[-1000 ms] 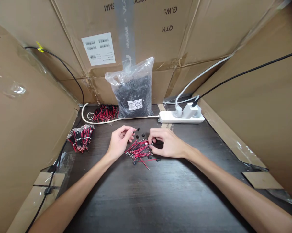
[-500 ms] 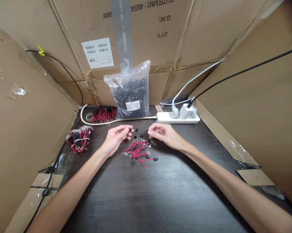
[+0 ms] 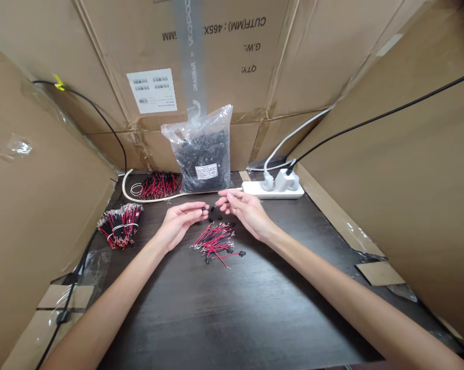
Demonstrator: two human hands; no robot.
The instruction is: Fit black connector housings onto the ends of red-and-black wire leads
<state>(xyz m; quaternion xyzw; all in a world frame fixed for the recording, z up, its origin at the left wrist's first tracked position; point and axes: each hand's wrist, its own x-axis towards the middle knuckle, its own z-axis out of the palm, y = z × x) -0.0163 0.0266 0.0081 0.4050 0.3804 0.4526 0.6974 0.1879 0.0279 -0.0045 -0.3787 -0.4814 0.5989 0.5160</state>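
Observation:
My left hand (image 3: 181, 221) is closed, its thumb and forefinger pinching a small black plastic connector housing (image 3: 203, 208). Across from it, my right hand (image 3: 244, 209) has its fingers loosely apart, and nothing shows between them. Between and below the hands lie a few loose black housings (image 3: 219, 218). A pile of short red and black wires (image 3: 214, 239) with metal-tipped ends is just in front of them. At the pile's near edge, a red wire (image 3: 230, 255) runs to a black connector (image 3: 242, 253) lying flat on the dark table.
A clear bag of black parts (image 3: 203, 154) leans against the cardboard back wall. To the left sit a tied wire bundle (image 3: 122, 226) and another red-and-black wire heap (image 3: 160, 185). A white power strip (image 3: 255, 190) with plugs stands behind my right hand. Cardboard walls (image 3: 409, 169) enclose the table.
My right hand has moved left and slightly up, toward my left hand, and its fingers have spread. My left hand keeps its pinch on the black housing. The whole view has shifted slightly.

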